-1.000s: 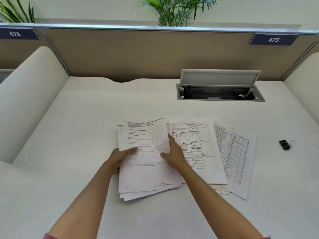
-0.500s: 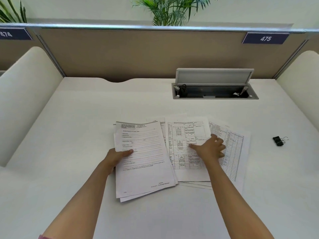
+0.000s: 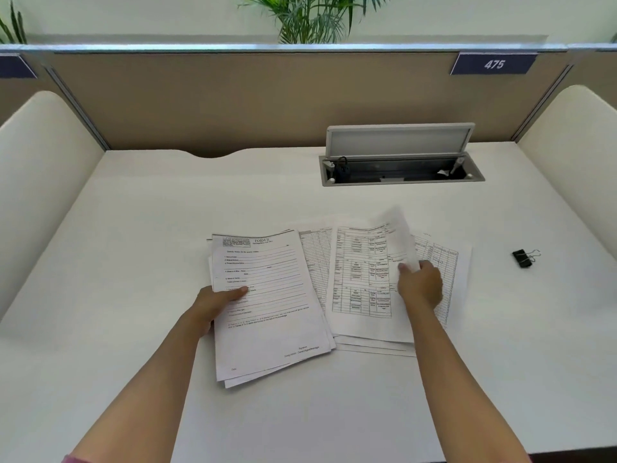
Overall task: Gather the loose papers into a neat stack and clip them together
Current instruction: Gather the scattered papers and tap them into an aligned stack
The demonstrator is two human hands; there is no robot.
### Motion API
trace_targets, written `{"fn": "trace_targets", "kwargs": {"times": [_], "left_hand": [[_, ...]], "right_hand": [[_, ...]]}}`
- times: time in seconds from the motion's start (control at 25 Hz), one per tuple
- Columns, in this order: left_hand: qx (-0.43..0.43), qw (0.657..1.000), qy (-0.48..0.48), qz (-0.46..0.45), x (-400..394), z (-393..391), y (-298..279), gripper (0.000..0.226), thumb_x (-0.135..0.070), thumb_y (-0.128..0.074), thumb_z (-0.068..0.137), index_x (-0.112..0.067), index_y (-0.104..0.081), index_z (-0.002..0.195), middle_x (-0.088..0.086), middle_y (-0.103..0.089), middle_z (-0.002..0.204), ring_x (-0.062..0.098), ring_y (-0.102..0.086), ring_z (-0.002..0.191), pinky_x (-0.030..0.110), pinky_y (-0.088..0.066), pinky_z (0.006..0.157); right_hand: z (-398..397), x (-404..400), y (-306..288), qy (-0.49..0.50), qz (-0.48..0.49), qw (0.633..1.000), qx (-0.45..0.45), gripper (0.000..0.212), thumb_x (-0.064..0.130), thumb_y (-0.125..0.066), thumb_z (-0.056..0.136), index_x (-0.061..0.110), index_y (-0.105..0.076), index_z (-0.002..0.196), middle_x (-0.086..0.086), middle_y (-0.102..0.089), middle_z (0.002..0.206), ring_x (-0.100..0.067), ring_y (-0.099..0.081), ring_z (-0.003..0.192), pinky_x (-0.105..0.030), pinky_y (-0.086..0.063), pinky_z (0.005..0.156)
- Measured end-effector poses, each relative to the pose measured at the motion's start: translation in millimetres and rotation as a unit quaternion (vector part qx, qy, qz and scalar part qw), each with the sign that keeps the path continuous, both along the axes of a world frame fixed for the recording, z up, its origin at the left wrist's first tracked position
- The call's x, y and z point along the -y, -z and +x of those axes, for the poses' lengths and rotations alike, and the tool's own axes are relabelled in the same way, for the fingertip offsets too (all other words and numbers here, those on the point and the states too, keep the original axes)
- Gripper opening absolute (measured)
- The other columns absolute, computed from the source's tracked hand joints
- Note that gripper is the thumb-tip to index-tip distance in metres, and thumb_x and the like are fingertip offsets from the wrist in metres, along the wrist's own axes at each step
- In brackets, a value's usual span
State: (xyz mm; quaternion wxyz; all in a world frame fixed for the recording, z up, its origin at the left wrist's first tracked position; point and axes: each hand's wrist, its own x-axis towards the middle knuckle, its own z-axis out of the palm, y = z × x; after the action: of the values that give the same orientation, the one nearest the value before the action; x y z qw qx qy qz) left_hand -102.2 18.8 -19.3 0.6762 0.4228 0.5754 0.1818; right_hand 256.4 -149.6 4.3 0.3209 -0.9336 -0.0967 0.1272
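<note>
Two hands (image 3: 213, 304) (image 3: 420, 285) on papers (image 3: 267, 312).

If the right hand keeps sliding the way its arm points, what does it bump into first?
Probably the blurred, lifted sheet that the right hand pinches. Further on lies bare desk, then perhaps the open cable box, though depth is hard to judge.

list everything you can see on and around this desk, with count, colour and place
papers: several, white with black print, spread across desk centre; left pile topped by a form
lifted sheet: one, white, blurred, raised over the right sheets
binder clip: one, black, on desk at right, apart from the papers
desk: one, white
cable box: one, grey, lid open, back of desk
number plate: one, dark blue, reads 475, on partition
plant: one, green, behind partition
left hand: holds left pile's edge
right hand: pinches lifted sheet
</note>
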Motion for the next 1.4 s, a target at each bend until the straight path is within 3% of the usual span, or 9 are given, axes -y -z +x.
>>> {"fn": "trace_targets", "kwargs": {"times": [0.2,0.32,0.44,0.56,0.64,0.8,1.0,1.28,1.4], "left_hand": [[-0.001,1.000,0.003,-0.004,0,0,-1,0.047,-0.016,-0.088,0.074,-0.011,-0.070,0.117,0.011,-0.077,0.111,0.033,-0.073,0.100,0.050,-0.057,0.092],[-0.004,1.000,0.004,-0.006,0,0,-2,0.046,-0.016,-0.087,0.075,-0.011,-0.070,0.117,0.011,-0.077,0.110,0.033,-0.073,0.099,0.050,-0.058,0.090],[-0.004,1.000,0.008,-0.007,0,0,-3,0.046,-0.017,-0.088,0.074,-0.011,-0.071,0.117,0.011,-0.077,0.110,0.033,-0.073,0.100,0.052,-0.057,0.093],[-0.004,1.000,0.009,-0.007,0,1,-3,0.041,-0.016,-0.087,0.075,-0.012,-0.071,0.113,0.011,-0.076,0.110,0.033,-0.073,0.100,0.049,-0.057,0.092],[0.003,1.000,0.010,-0.008,0,1,-4,0.035,-0.014,-0.086,0.077,-0.013,-0.072,0.109,0.010,-0.077,0.109,0.032,-0.073,0.099,0.046,-0.058,0.088],[0.007,1.000,0.011,-0.008,-1,-1,-4,0.043,-0.015,-0.087,0.076,-0.011,-0.071,0.116,0.010,-0.077,0.111,0.032,-0.073,0.101,0.049,-0.057,0.093],[0.008,1.000,0.015,-0.007,1,0,-4,0.045,-0.015,-0.087,0.075,-0.010,-0.071,0.117,0.011,-0.077,0.111,0.033,-0.073,0.101,0.051,-0.056,0.094],[0.001,1.000,0.003,0.002,4,3,-8,0.036,-0.014,-0.085,0.078,-0.012,-0.072,0.111,0.010,-0.077,0.105,0.029,-0.074,0.094,0.036,-0.059,0.074],[0.002,1.000,0.005,-0.004,4,1,-9,0.039,-0.014,-0.086,0.076,-0.011,-0.072,0.112,0.010,-0.078,0.106,0.030,-0.075,0.096,0.042,-0.061,0.081]], "right_hand": [[23,30,6,0.105,-0.088,0.990,-0.012,0.043,0.030,-0.069,0.088,0.017,-0.058,0.127,-0.013,-0.033,0.146,-0.038,-0.035,0.131,-0.054,-0.027,0.105],[28,39,7,0.127,-0.086,0.987,-0.045,0.049,0.025,-0.075,0.083,0.014,-0.053,0.125,-0.014,-0.023,0.150,-0.040,-0.035,0.129,-0.054,-0.032,0.104],[30,41,1,0.133,-0.039,0.988,-0.063,0.047,0.016,-0.076,0.084,0.009,-0.052,0.124,-0.016,-0.032,0.144,-0.042,-0.047,0.120,-0.051,-0.043,0.098],[29,43,-7,0.105,-0.016,0.994,0.006,0.026,0.010,-0.064,0.091,0.010,-0.057,0.116,-0.019,-0.059,0.126,-0.043,-0.061,0.106,-0.046,-0.048,0.087],[28,41,-19,0.089,-0.005,0.994,0.061,0.018,0.009,-0.058,0.094,0.010,-0.056,0.112,-0.021,-0.067,0.113,-0.043,-0.064,0.099,-0.041,-0.044,0.077],[26,26,-54,0.041,0.002,0.985,0.169,0.028,0.011,-0.053,0.100,0.013,-0.047,0.127,-0.020,-0.068,0.116,-0.044,-0.066,0.094,-0.037,-0.039,0.069],[7,1,-94,-0.021,0.112,0.959,0.261,0.042,0.021,-0.053,0.102,0.020,-0.037,0.141,-0.015,-0.067,0.124,-0.037,-0.070,0.095,-0.033,-0.050,0.070],[-30,-22,-126,-0.042,0.320,0.901,0.289,0.033,0.031,-0.049,0.103,0.015,-0.048,0.131,-0.003,-0.071,0.118,-0.021,-0.071,0.096,-0.018,-0.051,0.073],[-45,-30,-133,-0.037,0.411,0.863,0.292,0.032,0.025,-0.054,0.102,0.003,-0.054,0.125,-0.004,-0.072,0.115,-0.010,-0.068,0.096,-0.006,-0.048,0.076]]}}
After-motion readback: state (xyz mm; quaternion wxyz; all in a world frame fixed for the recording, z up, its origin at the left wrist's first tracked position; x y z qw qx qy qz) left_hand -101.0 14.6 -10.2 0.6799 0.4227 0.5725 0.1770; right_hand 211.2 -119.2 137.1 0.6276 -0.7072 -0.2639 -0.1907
